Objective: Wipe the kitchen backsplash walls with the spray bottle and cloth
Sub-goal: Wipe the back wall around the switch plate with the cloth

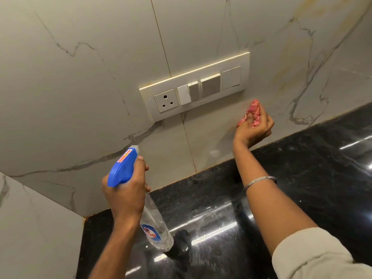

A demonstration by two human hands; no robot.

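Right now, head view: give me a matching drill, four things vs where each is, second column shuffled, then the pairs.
Things:
1 spray bottle
2 cloth
3 switch panel
4 bangle

Places:
A worn on the right forearm
B bunched in the right hand, at the wall
C gripped by the left hand, above the counter
D mounted on the backsplash wall

Pairs: 1-C, 2-B, 3-D, 4-A
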